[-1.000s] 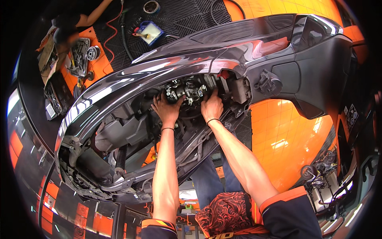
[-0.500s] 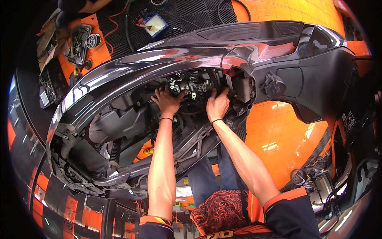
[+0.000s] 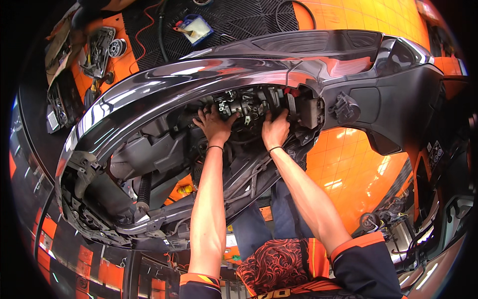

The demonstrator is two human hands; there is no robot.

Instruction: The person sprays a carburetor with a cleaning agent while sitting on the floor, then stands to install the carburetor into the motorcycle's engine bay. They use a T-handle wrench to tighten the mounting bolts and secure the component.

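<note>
Both my hands reach into the opened body of a dark scooter (image 3: 199,70) with glossy panels. My left hand (image 3: 217,127) rests with fingers spread beside the metal throttle-body-like assembly (image 3: 242,108), its thumb by the lower edge of that part. To the right, my right hand (image 3: 276,130) is closed with fingers curled, below a black upright strip or hose (image 3: 272,97); whatever its fingertips grip is hidden. A dark boxy part with a red cap (image 3: 292,92) stands just beyond the right hand.
A black coil spring (image 3: 144,192) and dark inner covers (image 3: 144,154) lie left of my arms. Beyond the scooter are a blue tray with a brush (image 3: 195,31), a red hose (image 3: 143,42) and removed parts (image 3: 97,52) on an orange mat. Cables and parts (image 3: 388,214) sit lower right.
The whole view has shifted slightly. Both hands stay at nearly the same spots on the scooter, the left still spread and the right still curled.
</note>
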